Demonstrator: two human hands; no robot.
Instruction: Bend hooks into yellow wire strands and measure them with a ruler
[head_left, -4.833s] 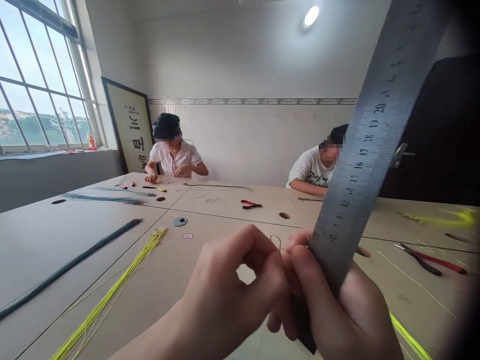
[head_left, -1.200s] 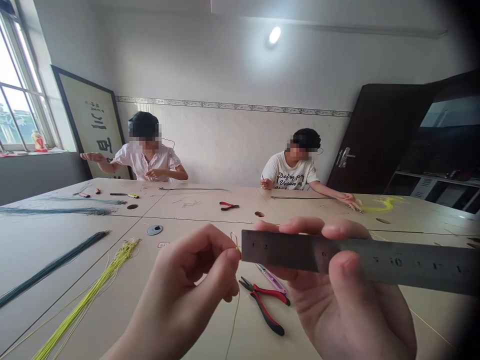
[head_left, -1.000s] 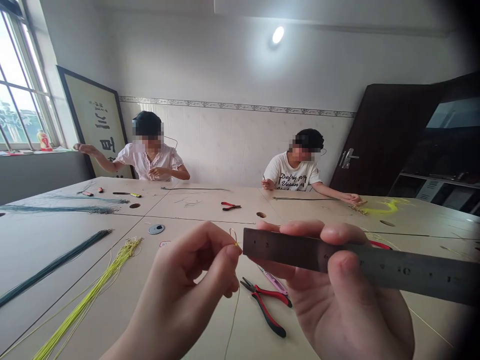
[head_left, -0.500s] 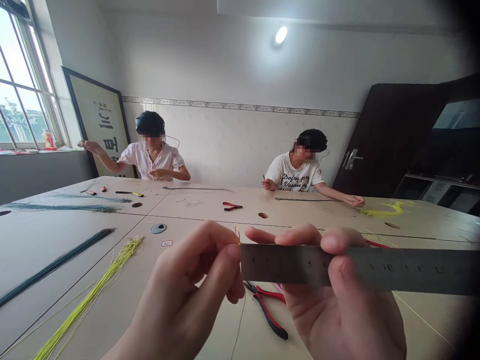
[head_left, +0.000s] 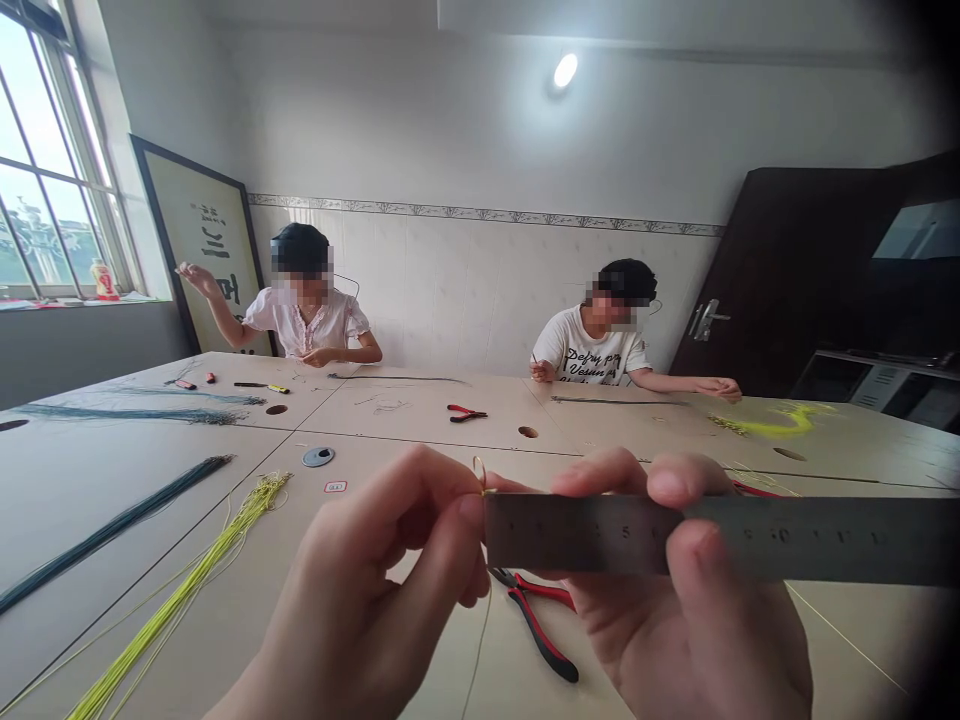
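My left hand [head_left: 397, 580] pinches a thin yellow cord [head_left: 480, 640], whose tail hangs down below the fingers. A small gold-coloured loop [head_left: 480, 472] stands up above the pinch. My right hand [head_left: 675, 590] grips a metal ruler [head_left: 570, 530], held level with its low-number end touching or nearly touching the left fingertips beside the loop. Just below the ruler, pliers [head_left: 538, 620] with red and black handles lie on the table, partly hidden by the right hand.
Bundles of yellow cords [head_left: 187, 590] and dark teal cords [head_left: 112, 530] lie on the table [head_left: 360, 650] at left. Further red-handled pliers [head_left: 466, 412] lie mid-table near a round hole [head_left: 528, 432]. Two people sit opposite; yellow strands [head_left: 787, 422] lie at far right.
Both hands and the ruler have shifted slightly right in view, and the loop shows wider. Across the table, one person's raised hand has moved and the other's outstretched hand has lifted off the yellow strands.
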